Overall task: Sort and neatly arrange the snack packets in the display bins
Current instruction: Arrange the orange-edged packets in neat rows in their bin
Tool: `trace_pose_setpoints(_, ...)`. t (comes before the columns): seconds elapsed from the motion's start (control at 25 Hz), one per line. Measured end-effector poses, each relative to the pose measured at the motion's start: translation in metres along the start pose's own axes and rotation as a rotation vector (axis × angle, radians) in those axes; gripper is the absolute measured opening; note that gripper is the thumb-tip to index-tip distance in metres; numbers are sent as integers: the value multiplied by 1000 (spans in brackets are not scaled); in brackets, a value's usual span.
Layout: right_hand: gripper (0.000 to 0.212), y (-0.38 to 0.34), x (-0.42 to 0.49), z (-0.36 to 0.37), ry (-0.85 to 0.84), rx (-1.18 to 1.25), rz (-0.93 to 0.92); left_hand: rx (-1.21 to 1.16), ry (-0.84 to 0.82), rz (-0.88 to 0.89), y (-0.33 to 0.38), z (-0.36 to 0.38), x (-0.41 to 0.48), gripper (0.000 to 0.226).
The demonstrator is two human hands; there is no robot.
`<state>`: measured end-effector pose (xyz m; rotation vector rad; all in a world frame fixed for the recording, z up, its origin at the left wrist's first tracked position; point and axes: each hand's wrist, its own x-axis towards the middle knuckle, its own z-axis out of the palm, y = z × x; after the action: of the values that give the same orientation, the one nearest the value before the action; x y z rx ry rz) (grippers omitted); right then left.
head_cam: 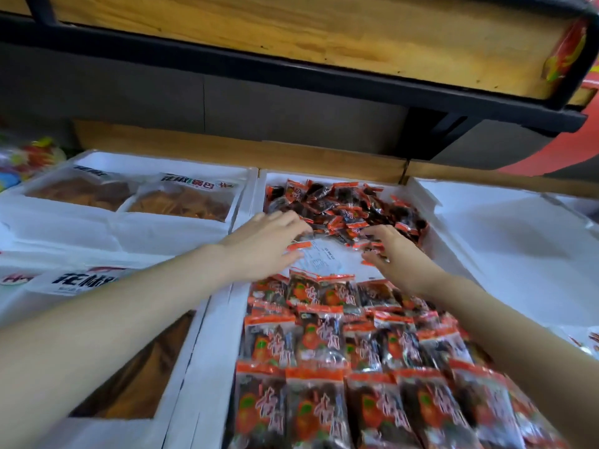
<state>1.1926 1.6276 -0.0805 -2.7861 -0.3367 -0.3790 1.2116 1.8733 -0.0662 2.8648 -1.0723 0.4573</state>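
Note:
A white display bin (256,189) in the middle holds red-and-black snack packets. Its near half has packets laid in neat rows (340,367); its far half has a loose heap of the same packets (343,205). Between them a bare patch shows a white paper label (324,257). My left hand (262,244) reaches in from the left, fingers stretched toward the heap's near edge. My right hand (389,251) comes from the right with fingers curled over a few loose packets (372,247) at the heap's edge. Both hands are motion-blurred.
Left bins hold flat white-boxed packs with brown contents (129,196) and a printed box (81,280). A white bin (502,228) on the right looks nearly bare. A wooden shelf with a black frame (291,37) overhangs the far side. Colourful sweets (29,157) lie far left.

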Motion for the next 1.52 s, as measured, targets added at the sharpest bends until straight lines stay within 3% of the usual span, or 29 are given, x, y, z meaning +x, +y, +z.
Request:
trace_pose_setpoints(0.28,66,33,86,42,-180,-103,150,-14,-168,-161,-49,38,99,63)
trace_pose_setpoints(0.44,65,38,104,58,-135,-255,153,-106,-318,-227,-63,65,120,71)
trace_pose_setpoints(0.68,47,38,101,50,-117,-266,117,-166,-106,-254,-60,75,128,65)
trace_pose_setpoints(0.88,34,32,80,33,-103,-240,59,8,56,-234,-41,67,127,28)
trace_pose_setpoints(0.96,28,27,74,19,-56,-221,55,-31,166,-268,-33,54,125,22)
trace_pose_setpoints(1.12,28,2,66,-17,240,-13,58,-543,488,-405,-25,28,106,12)
trace_pose_setpoints(1.24,27,-37,58,-23,446,210,22,-986,571,-579,-5,16,91,17)
trace_pose_setpoints(1.36,33,-76,50,-14,396,301,-116,-1408,590,-705,15,6,76,14)
trace_pose_setpoints(1.44,36,-90,44,-9,296,424,-213,-1752,597,-672,18,-6,58,22)
trace_pose_setpoints(1.52,34,-95,38,-5,235,471,-307,-1917,566,-577,16,-9,39,32)
